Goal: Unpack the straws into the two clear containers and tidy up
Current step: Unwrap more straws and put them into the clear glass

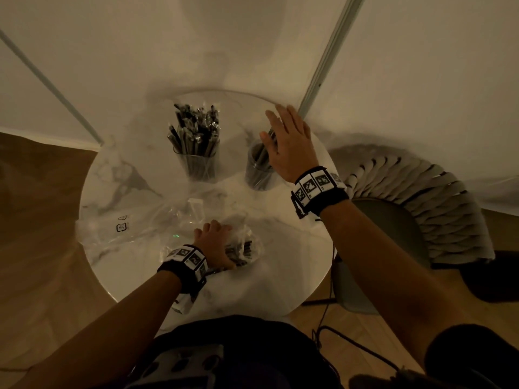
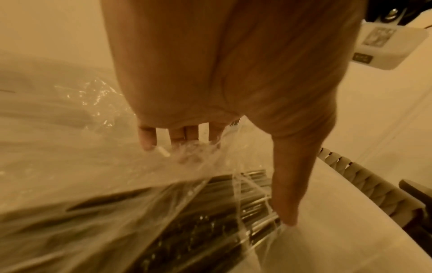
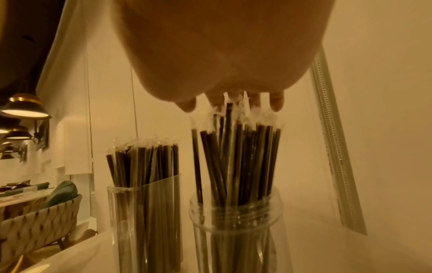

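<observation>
Two clear containers stand at the back of a round marble table [image 1: 280,287]. The squarish container [image 1: 200,165] [image 3: 145,218] is packed with black wrapped straws [image 1: 193,130]. To its right, a round jar [image 1: 257,172] [image 3: 236,232] holds more straws [image 3: 236,157]. My right hand [image 1: 285,130] [image 3: 233,104] lies flat and open on their tips. Near the table's front, my left hand [image 1: 216,241] [image 2: 233,177] arches over a clear plastic bag of straws [image 1: 244,251] [image 2: 198,230]. Its fingers [image 2: 177,137] dig into crumpled plastic, and the thumb pins the bag's far edge.
Loose clear packaging [image 1: 120,228] lies spread over the table's left side. A padded chair [image 1: 421,209] stands close against the table's right edge. White walls close in behind the table. A cable [image 1: 331,327] hangs by the front right.
</observation>
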